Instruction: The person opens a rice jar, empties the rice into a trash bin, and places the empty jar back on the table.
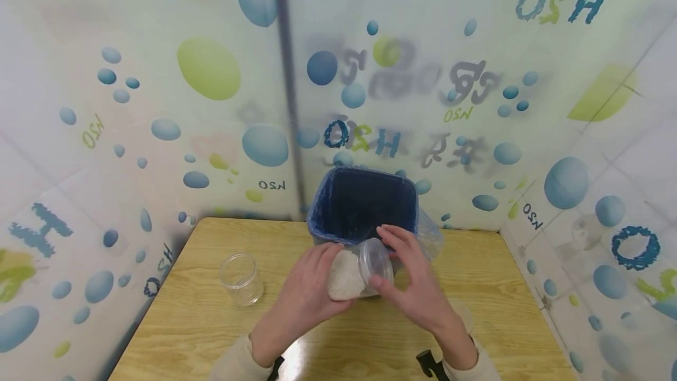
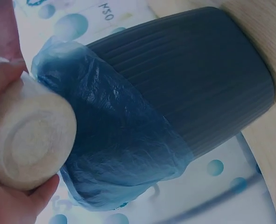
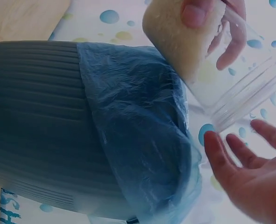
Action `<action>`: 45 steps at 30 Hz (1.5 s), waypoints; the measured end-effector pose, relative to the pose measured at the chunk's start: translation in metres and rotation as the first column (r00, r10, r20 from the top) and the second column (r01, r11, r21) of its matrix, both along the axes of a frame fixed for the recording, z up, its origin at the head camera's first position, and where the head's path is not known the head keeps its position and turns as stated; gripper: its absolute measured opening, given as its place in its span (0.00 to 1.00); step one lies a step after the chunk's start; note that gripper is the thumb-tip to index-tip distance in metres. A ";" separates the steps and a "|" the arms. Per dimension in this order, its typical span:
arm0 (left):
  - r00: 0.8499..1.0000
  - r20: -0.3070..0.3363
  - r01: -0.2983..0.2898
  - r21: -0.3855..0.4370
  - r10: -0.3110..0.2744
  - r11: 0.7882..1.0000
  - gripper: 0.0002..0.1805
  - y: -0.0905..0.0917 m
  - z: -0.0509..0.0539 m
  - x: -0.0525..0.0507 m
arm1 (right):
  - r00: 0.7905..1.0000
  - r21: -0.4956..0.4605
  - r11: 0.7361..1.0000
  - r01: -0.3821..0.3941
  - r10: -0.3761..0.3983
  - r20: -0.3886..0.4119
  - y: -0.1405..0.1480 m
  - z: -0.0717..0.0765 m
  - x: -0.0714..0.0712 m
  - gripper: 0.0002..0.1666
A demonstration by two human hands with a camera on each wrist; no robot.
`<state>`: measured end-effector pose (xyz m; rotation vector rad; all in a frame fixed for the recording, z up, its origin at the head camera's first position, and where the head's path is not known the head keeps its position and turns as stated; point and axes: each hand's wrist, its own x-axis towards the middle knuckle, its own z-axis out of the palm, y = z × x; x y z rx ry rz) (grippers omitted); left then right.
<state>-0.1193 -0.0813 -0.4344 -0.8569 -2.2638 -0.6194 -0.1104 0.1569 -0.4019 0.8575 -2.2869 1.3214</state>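
Observation:
My left hand (image 1: 312,287) grips a clear jar (image 1: 375,263) part full of white, rice-like grains (image 1: 345,276). The jar is tilted onto its side in front of the bin, its clear ridged end toward my right hand (image 1: 415,281). That hand has its fingers spread around this end; in the right wrist view the fingers (image 3: 217,154) are extended, close to the rim and not wrapped round it. Whether a lid covers the rim I cannot tell. From the left wrist the jar's round base (image 2: 32,140) faces the camera, with thumb and fingers around it.
A grey ribbed bin (image 3: 35,126) lined with a blue plastic bag (image 1: 317,231) stands at the back of the wooden table (image 1: 174,322). An open clear glass jar (image 1: 242,281) stands to the left. Behind is a patterned curtain (image 1: 222,134).

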 end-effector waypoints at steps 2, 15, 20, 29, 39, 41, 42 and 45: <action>0.999 -0.043 -0.022 -0.008 0.021 1.000 0.54 0.001 -0.001 0.000 | 0.999 0.015 0.999 0.038 -0.039 0.013 -0.002 0.001 0.001 0.41; 0.994 -0.105 -0.034 -0.012 0.032 0.999 0.56 0.001 -0.005 -0.004 | 0.990 0.133 0.981 0.141 -0.142 -0.003 -0.008 0.002 0.005 0.36; 1.000 -0.005 0.000 0.004 0.000 1.000 0.53 -0.001 -0.005 -0.003 | 0.993 0.126 0.985 0.116 -0.113 -0.029 -0.006 0.001 0.003 0.34; 0.986 0.147 0.066 0.071 -0.076 0.995 0.54 -0.003 -0.004 -0.002 | 0.998 0.137 0.990 0.018 -0.010 -0.054 -0.005 0.005 0.003 0.38; 0.968 0.221 0.095 0.113 -0.118 0.989 0.54 -0.004 -0.004 0.000 | 0.993 0.147 0.987 -0.069 0.082 -0.087 -0.005 0.003 0.001 0.39; 0.966 0.230 0.094 0.117 -0.119 0.989 0.55 -0.004 -0.004 0.001 | 0.991 0.148 0.986 -0.078 0.092 -0.092 -0.005 0.002 0.001 0.39; 0.966 0.232 0.093 0.119 -0.119 0.989 0.55 -0.004 -0.004 0.001 | 0.991 0.146 0.986 -0.083 0.097 -0.093 -0.005 0.002 0.001 0.39; 0.969 0.224 0.083 0.117 -0.108 0.990 0.54 -0.004 -0.004 0.001 | 0.990 0.119 0.988 -0.099 0.110 -0.086 -0.004 0.001 0.001 0.38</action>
